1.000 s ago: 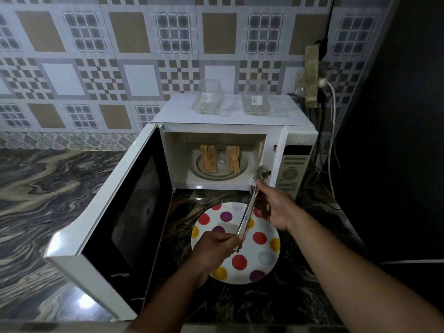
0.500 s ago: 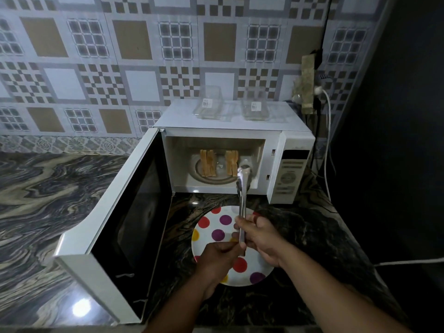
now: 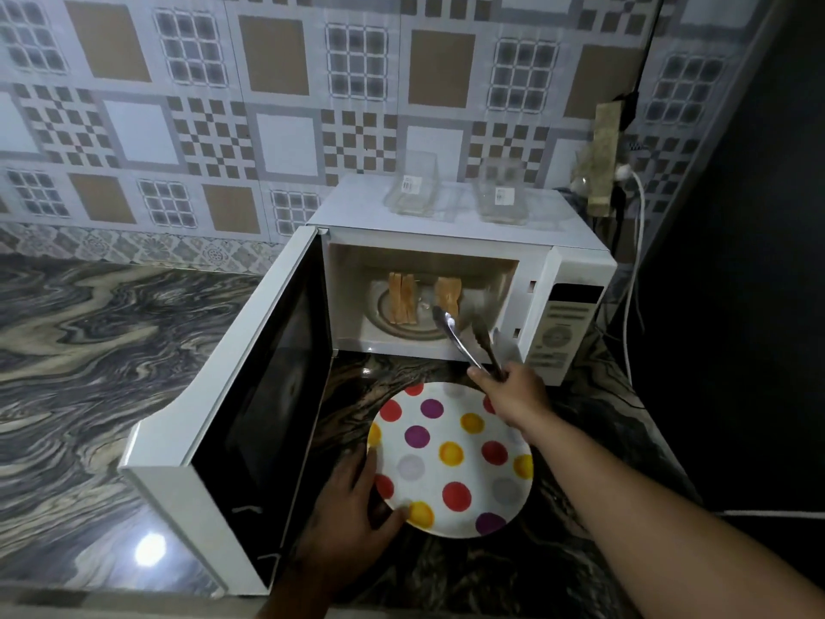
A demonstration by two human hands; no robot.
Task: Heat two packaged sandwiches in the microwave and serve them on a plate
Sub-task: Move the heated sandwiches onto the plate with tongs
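Head view, looking down on a white microwave with its door swung wide to the left. Two sandwiches, toasted brown, stand on edge side by side on the glass turntable inside the microwave cavity, slightly apart from each other. Right hand, just in front of the microwave's control panel, fingers curled around the handle end of metal tongs. Tong arms are parted, tips reaching into the cavity mouth near the right-hand sandwich; contact cannot be told. Left hand sits in front of the microwave beside the open door, fingers and thumb pinching the near-left rim of a white plate with red, purple, yellow and grey dots. Plate rests on the dark marbled surface directly in front of the microwave, nothing on it. On top of the microwave, two clear plastic sandwich packages with small labels, both empty. Behind the microwave, a patterned tiled wall; to its right, a white cable hanging down.
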